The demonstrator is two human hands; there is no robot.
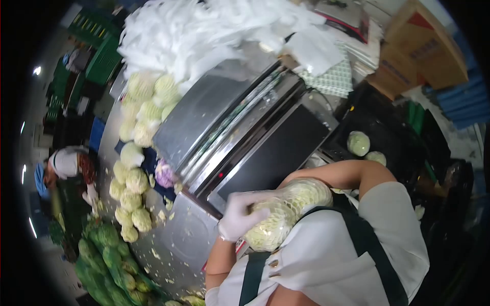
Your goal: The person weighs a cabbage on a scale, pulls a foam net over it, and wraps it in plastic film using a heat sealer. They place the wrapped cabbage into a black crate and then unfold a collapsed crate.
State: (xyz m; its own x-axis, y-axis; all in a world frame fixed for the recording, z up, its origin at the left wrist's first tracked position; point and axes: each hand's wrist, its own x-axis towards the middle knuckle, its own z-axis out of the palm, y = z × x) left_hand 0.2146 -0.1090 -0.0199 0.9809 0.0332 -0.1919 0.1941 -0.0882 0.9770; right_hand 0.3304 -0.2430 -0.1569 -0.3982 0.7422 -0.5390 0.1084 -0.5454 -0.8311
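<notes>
My left hand [244, 214], in a white glove, curls round a pale green cabbage [270, 224] wrapped in clear film, held against my chest. Beside it a second wrapped cabbage [309, 196] rests in the crook of my right arm. The right forearm reaches across behind the cabbages, and its hand is hidden. Just ahead of my arms lies the black plate of a steel film-wrapping machine [270, 158], with a small red light showing. A purple bundle [165, 173] sits by the machine's left corner.
Bare cabbages [131, 201] crowd the steel table left of the machine, among leaf scraps. Green net sacks of cabbages [109, 260] stand at lower left. White foam netting [194, 35] is heaped behind. Wrapped cabbages [358, 143] lie in a black crate at right. Another person [69, 163] works at far left.
</notes>
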